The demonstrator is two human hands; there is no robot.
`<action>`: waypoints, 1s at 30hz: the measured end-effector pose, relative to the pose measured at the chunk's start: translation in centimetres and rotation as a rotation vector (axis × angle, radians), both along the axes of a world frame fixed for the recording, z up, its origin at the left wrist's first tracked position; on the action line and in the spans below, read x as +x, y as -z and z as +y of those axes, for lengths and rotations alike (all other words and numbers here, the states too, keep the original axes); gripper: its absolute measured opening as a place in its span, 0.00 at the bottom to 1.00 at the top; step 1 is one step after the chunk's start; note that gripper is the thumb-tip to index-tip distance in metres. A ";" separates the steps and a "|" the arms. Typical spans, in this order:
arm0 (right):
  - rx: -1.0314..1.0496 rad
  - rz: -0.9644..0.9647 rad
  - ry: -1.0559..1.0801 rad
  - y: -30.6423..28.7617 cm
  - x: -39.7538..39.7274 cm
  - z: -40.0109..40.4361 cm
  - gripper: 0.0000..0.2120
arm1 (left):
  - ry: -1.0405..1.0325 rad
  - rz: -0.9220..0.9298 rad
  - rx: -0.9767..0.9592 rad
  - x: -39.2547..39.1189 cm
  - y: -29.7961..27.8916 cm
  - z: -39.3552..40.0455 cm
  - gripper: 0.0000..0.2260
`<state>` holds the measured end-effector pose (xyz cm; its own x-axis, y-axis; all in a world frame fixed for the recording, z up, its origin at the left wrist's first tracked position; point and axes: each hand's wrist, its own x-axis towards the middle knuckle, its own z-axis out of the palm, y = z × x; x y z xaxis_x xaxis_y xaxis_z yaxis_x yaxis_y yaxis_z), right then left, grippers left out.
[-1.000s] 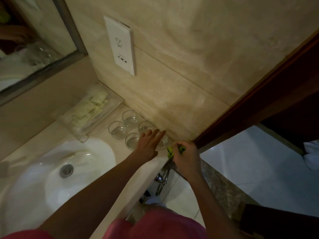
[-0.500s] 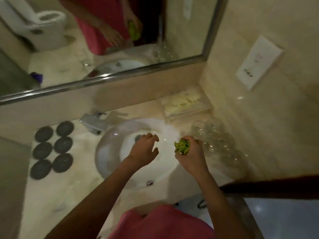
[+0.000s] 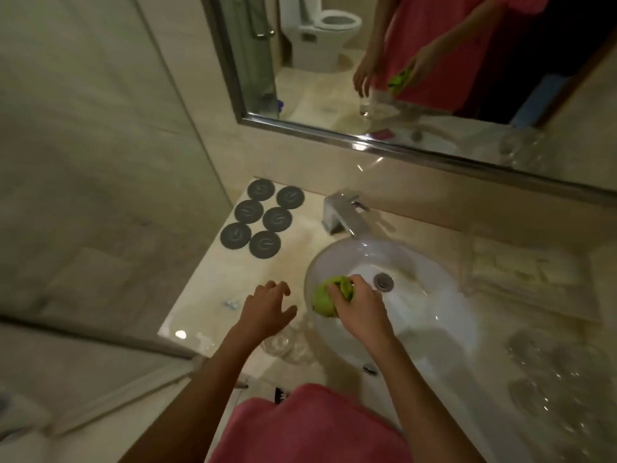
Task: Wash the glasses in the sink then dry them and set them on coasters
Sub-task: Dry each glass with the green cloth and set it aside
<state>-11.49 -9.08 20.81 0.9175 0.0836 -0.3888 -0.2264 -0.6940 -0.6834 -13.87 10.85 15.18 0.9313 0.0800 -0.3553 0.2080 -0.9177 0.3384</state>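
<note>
Standing at the vanity, the person has the right hand (image 3: 359,307) curled around a bunched green cloth (image 3: 329,295), held over the left part of the white sink (image 3: 434,295), just short of the drain (image 3: 384,281). The left hand (image 3: 267,307) hangs above the counter (image 3: 213,295) with fingers spread and loosely bent, grasping nothing. Beneath and just in front of that hand a clear glass (image 3: 288,344) stands on the counter, beside the basin's left rim; it is blurred, and I cannot tell whether the hand touches it. More glasses (image 3: 551,375) are clustered on the counter to the right of the sink, well apart from both hands and smeared by motion. Six dark round coasters (image 3: 263,218) lie in two rows at the back left corner of the counter, none bearing a glass. A square chrome faucet (image 3: 344,213) sits behind the basin, under the mirror (image 3: 367,78).
</note>
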 end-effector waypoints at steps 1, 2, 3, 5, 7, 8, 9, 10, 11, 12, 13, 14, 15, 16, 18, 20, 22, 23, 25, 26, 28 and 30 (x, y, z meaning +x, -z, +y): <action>-0.026 -0.009 -0.017 -0.1 0.0 0.6 0.18 | -0.030 0.037 0.007 -0.6 0.5 0.1 0.21; -0.045 -0.025 -0.035 -0.2 -0.1 1.1 0.18 | -0.059 0.072 0.010 -1.1 0.9 0.1 0.23; -0.058 -0.039 -0.049 -0.2 -0.2 1.3 0.19 | -0.088 0.103 0.008 -1.6 1.4 -0.1 0.25; -0.060 -0.051 -0.057 -0.3 -0.4 1.5 0.20 | -0.139 0.152 -0.005 -2.5 2.3 -0.7 0.30; -0.056 -0.050 -0.047 -0.2 -0.6 1.4 0.20 | -0.157 0.190 -0.016 -3.4 3.1 -1.3 0.36; -0.056 -0.049 -0.041 -0.2 -0.7 1.4 0.19 | -0.155 0.204 -0.015 -3.8 3.5 -1.6 0.38; -0.052 -0.051 -0.032 -0.3 -0.8 1.3 0.19 | -0.149 0.206 -0.009 -4.2 4.0 -1.9 0.39; -0.045 -0.053 -0.017 -0.3 -0.8 1.2 0.19 | -0.147 0.195 -0.003 -4.5 4.4 -2.1 0.38; -0.032 -0.056 -0.001 -0.4 -0.9 1.0 0.19 | -0.152 0.172 -0.002 -4.7 4.7 -2.2 0.37; -0.012 -0.054 0.014 -0.4 -0.9 0.9 0.20 | -0.167 0.139 -0.010 -4.8 4.9 -2.3 0.34; 0.012 -0.049 0.034 -0.4 -0.9 0.6 0.20 | -0.183 0.104 -0.029 -4.9 5.1 -2.6 0.32; 0.033 -0.036 0.040 -0.4 -0.9 0.4 0.20 | -0.208 0.073 -0.057 -4.9 5.1 -2.7 0.30; 0.046 -0.023 0.035 -0.4 -0.8 0.3 0.20 | -0.238 0.045 -0.089 -5.0 5.1 -2.7 0.29; 0.049 -0.009 0.031 -0.5 -0.7 0.0 0.19 | -0.258 0.016 -0.116 -4.8 5.1 -2.8 0.28; 0.045 0.006 0.029 -0.5 -0.7 -0.9 0.18 | -0.270 -0.040 -0.156 -4.1 4.9 -3.0 0.27; 0.048 -0.017 0.041 -0.6 -0.8 -1.7 0.15 | -0.285 -0.099 -0.209 -3.0 4.5 -3.4 0.28; 0.070 -0.060 0.080 -0.5 -0.7 -2.6 0.14 | -0.377 -0.160 -0.318 -1.7 3.4 -4.1 0.29; 0.081 -0.094 0.107 -0.4 -0.7 -3.0 0.16 | -0.446 -0.189 -0.381 -1.0 2.6 -4.7 0.29; 0.091 -0.162 0.170 -0.3 -0.4 -3.9 0.17 | -0.589 -0.186 -0.521 0.5 0.9 -5.8 0.23; 0.095 -0.192 0.215 -0.5 -0.3 -4.3 0.15 | -0.664 -0.152 -0.631 1.2 0.1 -6.5 0.19; 0.110 -0.253 0.308 -1.1 -0.1 -5.2 0.14 | -0.805 -0.042 -0.939 2.5 -0.8 -7.7 0.14; 0.138 -0.303 0.392 -1.8 -0.1 -6.2 0.14 | -0.893 0.164 -1.262 3.5 -1.9 -8.8 0.12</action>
